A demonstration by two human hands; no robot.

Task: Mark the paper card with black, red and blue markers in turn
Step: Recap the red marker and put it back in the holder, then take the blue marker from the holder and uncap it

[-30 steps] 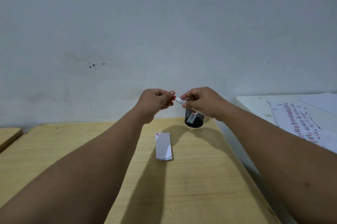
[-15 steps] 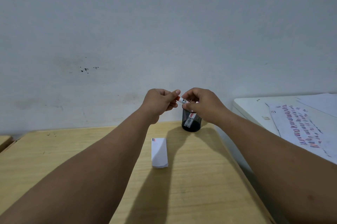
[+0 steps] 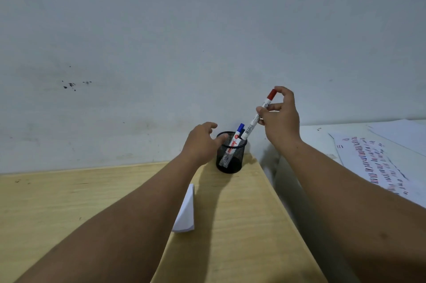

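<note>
The pale wooden bench [image 3: 69,209] carries a white paper card [image 3: 186,212], half hidden by the left forearm, and near its far right corner a black wire-mesh pen cup [image 3: 230,156]. The left hand [image 3: 202,142] hangs open and empty, fingers spread, just beside the cup's rim. The right hand [image 3: 280,116] pinches a red-capped white marker [image 3: 258,115], cap up, its long axis slanting down-left with the lower end at the cup's mouth. A blue-capped marker [image 3: 237,134] stands inside, nearer the left hand, probably next.
</note>
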